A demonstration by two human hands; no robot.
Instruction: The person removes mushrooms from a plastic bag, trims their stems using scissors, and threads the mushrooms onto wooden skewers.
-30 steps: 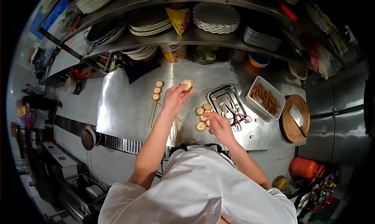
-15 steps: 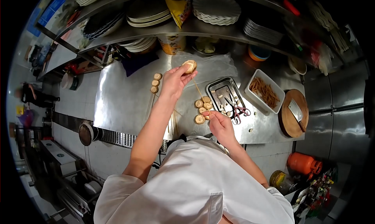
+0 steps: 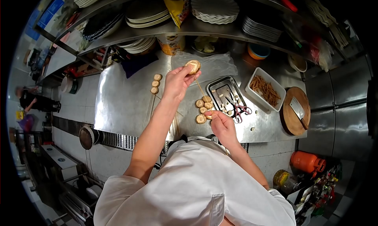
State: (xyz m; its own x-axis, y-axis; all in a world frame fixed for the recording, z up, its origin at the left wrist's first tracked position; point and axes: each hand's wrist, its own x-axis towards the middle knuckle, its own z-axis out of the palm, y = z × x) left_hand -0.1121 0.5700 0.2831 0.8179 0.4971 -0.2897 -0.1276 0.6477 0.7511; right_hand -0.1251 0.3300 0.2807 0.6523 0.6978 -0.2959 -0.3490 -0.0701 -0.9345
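Observation:
My left hand [image 3: 178, 82] is closed on a pale brown mushroom cap [image 3: 193, 67], held above the steel table [image 3: 122, 104]. Pinched in my right hand [image 3: 221, 125] is a thin wooden skewer [image 3: 200, 88], slanting up to the underside of that cap; whether its tip has gone in is hidden. Several more mushroom caps [image 3: 201, 119] lie on the table just left of my right hand. To the left of my left forearm, mushrooms [image 3: 156, 83] sit in a row on skewers, and loose skewers [image 3: 175, 123] lie partly behind that forearm.
Right of the mushrooms are a metal tray [image 3: 212, 84], scissors [image 3: 238, 111], a white tub of brown strips [image 3: 252, 74], and a cleaver [image 3: 297, 108] on a round board [image 3: 290, 125]. A plate shelf [image 3: 177, 32] spans the back. Another person [image 3: 37, 102] stands far left.
My left hand has moved up with the mushroom cap. The skewer in my right hand, hard to make out at first, now reaches the cap. The distant person's arm has shifted.

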